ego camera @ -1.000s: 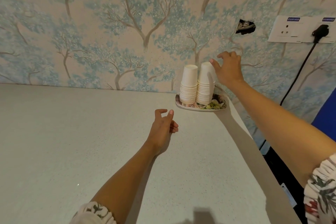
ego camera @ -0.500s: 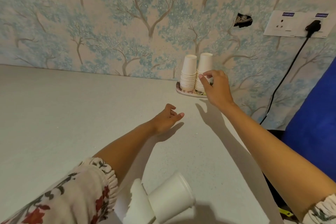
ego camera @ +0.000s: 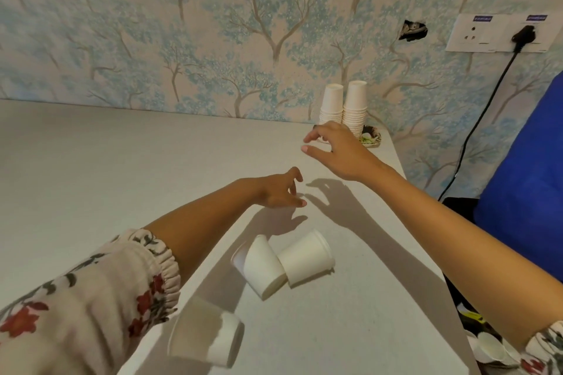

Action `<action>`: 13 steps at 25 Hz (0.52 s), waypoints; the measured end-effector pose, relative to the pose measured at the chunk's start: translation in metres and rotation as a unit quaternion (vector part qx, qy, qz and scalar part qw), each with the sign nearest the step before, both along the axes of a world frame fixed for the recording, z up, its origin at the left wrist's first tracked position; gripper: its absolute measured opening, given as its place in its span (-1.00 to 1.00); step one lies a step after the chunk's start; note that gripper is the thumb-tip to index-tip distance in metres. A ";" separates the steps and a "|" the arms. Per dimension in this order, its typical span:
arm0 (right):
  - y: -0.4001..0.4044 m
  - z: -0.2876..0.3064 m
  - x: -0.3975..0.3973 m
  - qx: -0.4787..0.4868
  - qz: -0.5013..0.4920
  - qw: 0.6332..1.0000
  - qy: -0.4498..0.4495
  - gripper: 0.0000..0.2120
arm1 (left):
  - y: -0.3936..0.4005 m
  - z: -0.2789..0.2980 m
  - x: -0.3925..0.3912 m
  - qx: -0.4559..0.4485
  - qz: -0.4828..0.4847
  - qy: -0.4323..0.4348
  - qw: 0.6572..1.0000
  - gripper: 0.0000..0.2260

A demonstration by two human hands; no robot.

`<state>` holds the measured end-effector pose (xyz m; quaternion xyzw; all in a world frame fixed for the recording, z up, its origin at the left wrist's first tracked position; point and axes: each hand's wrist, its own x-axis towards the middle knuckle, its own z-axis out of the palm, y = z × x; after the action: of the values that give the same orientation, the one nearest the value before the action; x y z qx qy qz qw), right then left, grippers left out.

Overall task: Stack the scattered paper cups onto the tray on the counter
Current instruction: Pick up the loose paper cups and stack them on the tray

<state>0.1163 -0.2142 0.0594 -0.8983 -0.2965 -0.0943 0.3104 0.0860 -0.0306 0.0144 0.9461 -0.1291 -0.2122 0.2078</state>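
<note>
Three paper cups lie on their sides near the desk's (ego camera: 91,167) front edge, the middle cup (ego camera: 260,266) with its bottom toward us, while both hands, left hand (ego camera: 278,192) and right hand (ego camera: 338,149), hang empty with spread fingers, the right hiding part of the tray (ego camera: 372,138) under two cup stacks (ego camera: 342,108) at the back right corner.

Tray (ego camera: 372,139) mostly hidden behind right hand (ego camera: 341,151); only right end shows. Stack (ego camera: 331,108) bases hidden likewise. Nearest cup (ego camera: 207,332) blurred. Cups (ego camera: 493,350) at bottom right partly hidden by right sleeve (ego camera: 545,350).
</note>
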 end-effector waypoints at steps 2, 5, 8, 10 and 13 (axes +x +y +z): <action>-0.004 0.005 -0.019 -0.070 0.030 0.996 0.038 -0.70 | 0.005 0.013 -0.019 0.028 -0.001 0.008 1.000 -0.45; -0.010 0.008 -0.050 -0.161 0.068 0.979 0.105 -0.68 | 0.009 0.029 -0.051 0.039 0.000 0.036 0.999 -0.41; -0.011 0.004 -0.082 -0.243 0.106 0.955 0.135 -0.55 | 0.011 0.039 -0.081 0.078 -0.028 0.065 0.994 -0.27; -0.010 -0.003 -0.100 -0.296 0.121 0.938 0.134 -0.37 | 0.011 0.041 -0.097 0.132 -0.058 0.064 0.987 -0.14; -0.004 -0.017 -0.117 -0.383 0.118 0.910 0.106 -0.11 | 0.009 0.040 -0.109 0.220 -0.102 0.034 0.970 -0.07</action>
<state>-0.0010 -0.2184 0.0423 -0.9115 -0.3786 0.1595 -0.0194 -0.0234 -0.0211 0.0545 0.9428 -0.1676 -0.2871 -0.0236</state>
